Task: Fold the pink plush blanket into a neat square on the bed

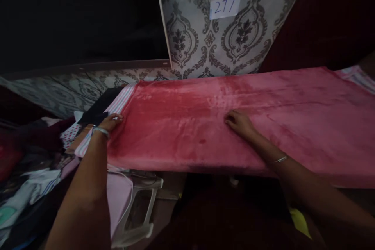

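A red-pink plush cloth lies spread over a long flat surface in front of me. A striped pale cloth shows along its left end. My left hand rests at that end, where red and striped cloth meet, its fingers drawn together. A small pale spot shows at the fingertips, but what they pinch is not clear. On the middle of the plush cloth lies my right hand, fingers curled in and thumb close to the forefinger. No object shows in it. Several wrinkles and darker patches mark the plush.
A large dark screen hangs at the upper left, close behind the cloth. Mixed clothes are heaped at the lower left. A pale plastic chair stands below the near edge. A paper marked 277 is on the patterned wall.
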Tool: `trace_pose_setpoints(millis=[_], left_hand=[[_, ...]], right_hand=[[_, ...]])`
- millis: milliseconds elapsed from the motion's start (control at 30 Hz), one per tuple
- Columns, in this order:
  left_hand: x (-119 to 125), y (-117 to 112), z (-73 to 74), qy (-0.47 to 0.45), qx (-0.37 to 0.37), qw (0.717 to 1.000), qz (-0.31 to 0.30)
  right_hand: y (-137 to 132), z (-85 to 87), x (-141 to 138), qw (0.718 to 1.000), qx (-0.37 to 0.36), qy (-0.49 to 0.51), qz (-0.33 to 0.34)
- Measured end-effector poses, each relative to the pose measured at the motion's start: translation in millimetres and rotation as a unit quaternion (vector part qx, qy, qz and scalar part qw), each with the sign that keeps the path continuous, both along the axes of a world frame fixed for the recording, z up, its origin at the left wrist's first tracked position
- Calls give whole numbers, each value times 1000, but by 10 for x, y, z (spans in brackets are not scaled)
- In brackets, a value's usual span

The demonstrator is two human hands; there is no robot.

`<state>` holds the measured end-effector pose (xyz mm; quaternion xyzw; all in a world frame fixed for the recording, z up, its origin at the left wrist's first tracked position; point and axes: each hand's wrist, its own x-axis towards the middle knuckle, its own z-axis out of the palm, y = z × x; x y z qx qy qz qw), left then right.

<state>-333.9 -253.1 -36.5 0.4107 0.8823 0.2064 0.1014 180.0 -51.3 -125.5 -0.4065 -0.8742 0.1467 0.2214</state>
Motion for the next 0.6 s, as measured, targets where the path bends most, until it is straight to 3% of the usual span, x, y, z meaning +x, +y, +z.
trace_pose_setpoints(millis=[100,200,433,600], left_hand=[[7,-12,21,-85,-3,996,-34],[-7,38,7,-147,18,989,-1],[-177,94,-15,-168,107,978,67],[-297,80,-2,-220,120,967,46]], right_hand=[[35,-41,-14,1000,5,-5,-12],[48,-49,-56,999,27,-21,-23],[-15,-72,-146,995,68,-40,-53],[-18,-103,-45,994,74,-14,-73]])
